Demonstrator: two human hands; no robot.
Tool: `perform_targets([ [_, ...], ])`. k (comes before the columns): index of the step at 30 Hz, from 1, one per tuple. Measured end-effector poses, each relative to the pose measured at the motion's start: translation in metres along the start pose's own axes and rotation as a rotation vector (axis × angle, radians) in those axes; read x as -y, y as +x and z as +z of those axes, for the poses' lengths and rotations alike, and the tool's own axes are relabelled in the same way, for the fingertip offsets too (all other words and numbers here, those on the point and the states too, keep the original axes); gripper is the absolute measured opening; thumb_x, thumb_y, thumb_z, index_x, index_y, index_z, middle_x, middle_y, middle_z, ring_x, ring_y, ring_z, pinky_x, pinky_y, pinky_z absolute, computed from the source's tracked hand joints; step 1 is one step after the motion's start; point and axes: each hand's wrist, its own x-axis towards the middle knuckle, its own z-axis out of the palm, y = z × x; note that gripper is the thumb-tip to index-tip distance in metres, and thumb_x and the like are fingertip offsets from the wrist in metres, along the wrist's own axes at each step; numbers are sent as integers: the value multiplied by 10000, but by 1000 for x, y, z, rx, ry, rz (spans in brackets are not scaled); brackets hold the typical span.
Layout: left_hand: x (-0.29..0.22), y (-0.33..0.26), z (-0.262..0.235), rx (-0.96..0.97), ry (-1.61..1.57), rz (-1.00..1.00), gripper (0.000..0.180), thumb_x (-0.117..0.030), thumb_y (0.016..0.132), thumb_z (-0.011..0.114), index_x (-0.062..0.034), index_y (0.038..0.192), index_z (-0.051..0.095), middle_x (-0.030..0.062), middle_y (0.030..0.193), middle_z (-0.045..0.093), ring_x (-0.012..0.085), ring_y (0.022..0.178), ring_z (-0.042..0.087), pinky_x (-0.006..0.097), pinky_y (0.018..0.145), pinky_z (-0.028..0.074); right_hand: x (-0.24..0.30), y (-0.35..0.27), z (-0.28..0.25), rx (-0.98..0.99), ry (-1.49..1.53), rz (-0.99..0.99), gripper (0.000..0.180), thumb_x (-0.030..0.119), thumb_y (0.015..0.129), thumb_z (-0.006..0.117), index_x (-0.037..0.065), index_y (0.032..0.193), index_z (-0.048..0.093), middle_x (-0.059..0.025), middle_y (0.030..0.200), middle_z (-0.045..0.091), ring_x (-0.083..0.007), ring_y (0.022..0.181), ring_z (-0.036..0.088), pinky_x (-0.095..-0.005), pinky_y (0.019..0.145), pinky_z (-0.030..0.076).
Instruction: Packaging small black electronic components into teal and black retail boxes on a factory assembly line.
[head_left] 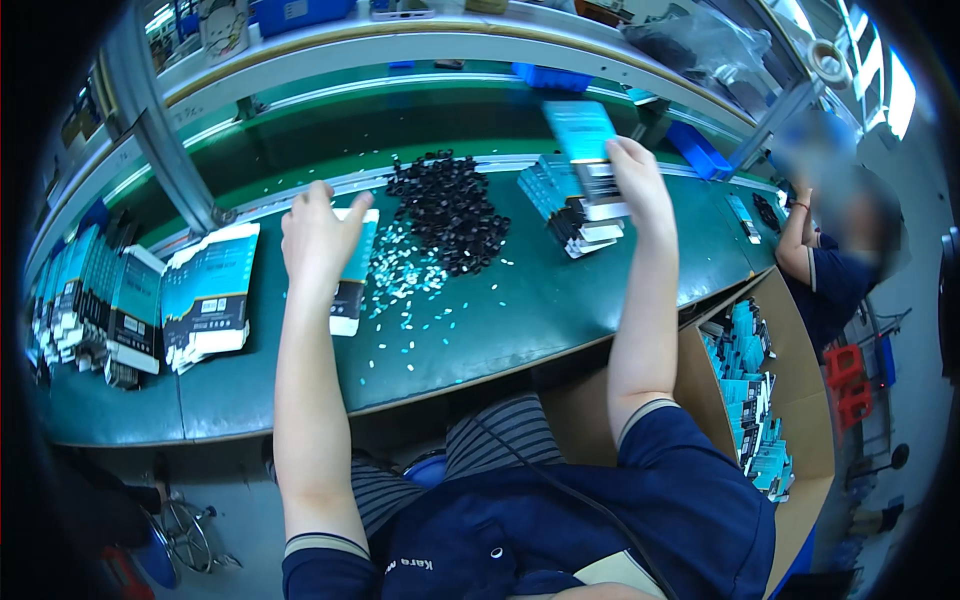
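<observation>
My left hand [318, 235] grips a flat teal, white and black carton [352, 275] and holds it just above the green worktable [560, 310]. My right hand [638, 180] is raised over the table, holding another teal carton [585, 150] upright above a leaning stack of the same cartons [570, 205]. Between my hands lies a heap of small black parts [447, 210], with small white and pale-blue pieces [405, 285] scattered in front of it.
More flat cartons are stacked at the left [205, 295] and far left [90, 300]. A cardboard box of teal cartons [750, 390] stands at my right. Another person [835, 265] sits at the right end. A green conveyor [400, 120] and blue trays [700, 150] lie beyond.
</observation>
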Motion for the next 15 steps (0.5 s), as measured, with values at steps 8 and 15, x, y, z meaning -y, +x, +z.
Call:
perform_targets([
  [8,9,-4,2,339,301,-71,823,-462,628,791,-81,1275,456,182,1159,531,348,1110,488,441,865,458,-30,-12,22,-312,-858,-369,335,271,762,686,50,1010,646,-171,1126,548,-370,1032,507,-421,880,436],
  [15,6,0,-5,271,282,-66,952,-412,540,853,-66,1313,418,205,1168,510,364,1073,516,440,864,461,-4,10,114,408,-930,-310,181,112,717,642,21,870,674,-189,845,659,-319,836,640,-368,764,507],
])
